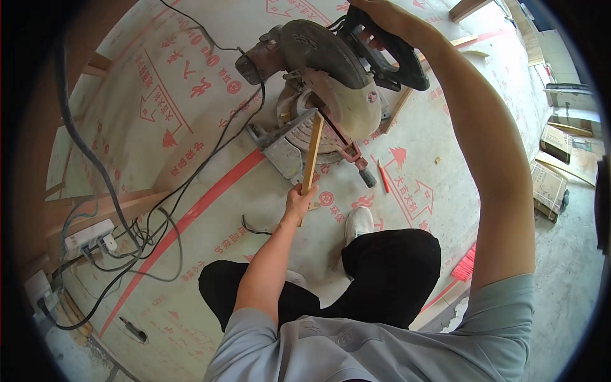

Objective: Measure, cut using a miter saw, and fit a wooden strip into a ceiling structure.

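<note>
My left hand (297, 202) grips a narrow light wooden strip (312, 153), which runs up onto the metal table and fence of a miter saw (280, 153). The saw's head, with a dark blade guard (318, 54) and a translucent lower guard, is raised above the strip's far end. My right hand (379, 25) is closed on the black handle (407, 67) at the top of the saw, its fingers partly hidden by it. A red pencil-like stick (383, 175) lies on the floor right of the saw.
Black cables run at left to white power strips (89, 240) beside a wooden frame (140, 200). A screwdriver-like tool (133, 329) lies lower left on the printed protective floor covering (210, 286). At right are cardboard boxes (548, 188), boards, and red bristles (464, 264).
</note>
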A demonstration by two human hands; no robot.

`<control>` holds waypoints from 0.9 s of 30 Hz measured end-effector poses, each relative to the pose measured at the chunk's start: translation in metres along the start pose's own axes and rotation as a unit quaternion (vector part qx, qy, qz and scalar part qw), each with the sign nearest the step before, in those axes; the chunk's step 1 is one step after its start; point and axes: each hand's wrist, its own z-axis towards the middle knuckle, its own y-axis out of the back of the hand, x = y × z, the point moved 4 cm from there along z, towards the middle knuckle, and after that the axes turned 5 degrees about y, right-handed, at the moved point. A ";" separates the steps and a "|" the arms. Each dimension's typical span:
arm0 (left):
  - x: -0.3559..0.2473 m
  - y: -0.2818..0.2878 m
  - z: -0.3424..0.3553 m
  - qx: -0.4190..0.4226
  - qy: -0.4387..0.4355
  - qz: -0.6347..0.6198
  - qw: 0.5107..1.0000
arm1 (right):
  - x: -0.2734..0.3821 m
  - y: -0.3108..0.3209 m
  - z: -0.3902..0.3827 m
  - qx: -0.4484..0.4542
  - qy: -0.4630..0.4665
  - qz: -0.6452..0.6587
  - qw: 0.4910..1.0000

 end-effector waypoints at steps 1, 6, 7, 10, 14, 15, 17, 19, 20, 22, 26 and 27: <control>-0.002 -0.008 -0.006 0.020 -0.029 -0.014 0.999 | 0.014 0.007 -0.017 -0.008 -0.041 -0.015 0.999; -0.008 -0.001 -0.029 0.043 -0.005 -0.046 0.998 | 0.010 0.006 -0.014 -0.016 -0.069 -0.017 0.997; -0.011 -0.004 -0.031 0.058 -0.014 -0.067 0.996 | 0.014 0.008 -0.017 0.059 0.023 0.037 0.997; -0.016 -0.009 -0.036 0.086 -0.015 -0.086 0.992 | 0.021 0.009 -0.020 0.077 0.019 0.035 0.996; -0.013 -0.004 -0.039 0.106 -0.032 -0.127 0.986 | 0.021 0.006 -0.017 0.015 -0.068 -0.021 0.997; -0.013 -0.005 -0.040 0.125 -0.014 -0.230 0.965 | 0.020 0.004 -0.016 0.013 -0.067 -0.020 0.998; -0.024 -0.022 -0.039 0.157 0.010 -0.330 0.931 | 0.018 0.006 -0.018 0.004 -0.053 -0.030 0.998; -0.034 -0.032 -0.027 0.077 0.045 -0.512 0.854 | 0.011 0.011 -0.019 -0.006 -0.057 -0.031 0.998; -0.031 -0.029 -0.011 0.077 0.043 -0.512 0.855 | 0.016 0.010 -0.018 -0.006 -0.049 -0.027 0.998; -0.025 -0.028 0.029 0.136 0.117 -0.590 0.787 | 0.022 0.009 -0.014 0.004 -0.041 -0.019 0.999; -0.045 -0.034 0.065 0.017 0.150 -0.583 0.798 | 0.020 0.003 -0.011 0.008 -0.050 -0.030 0.998; -0.042 -0.029 0.063 0.016 0.183 -0.531 0.827 | 0.016 0.002 -0.011 0.011 -0.049 -0.030 0.998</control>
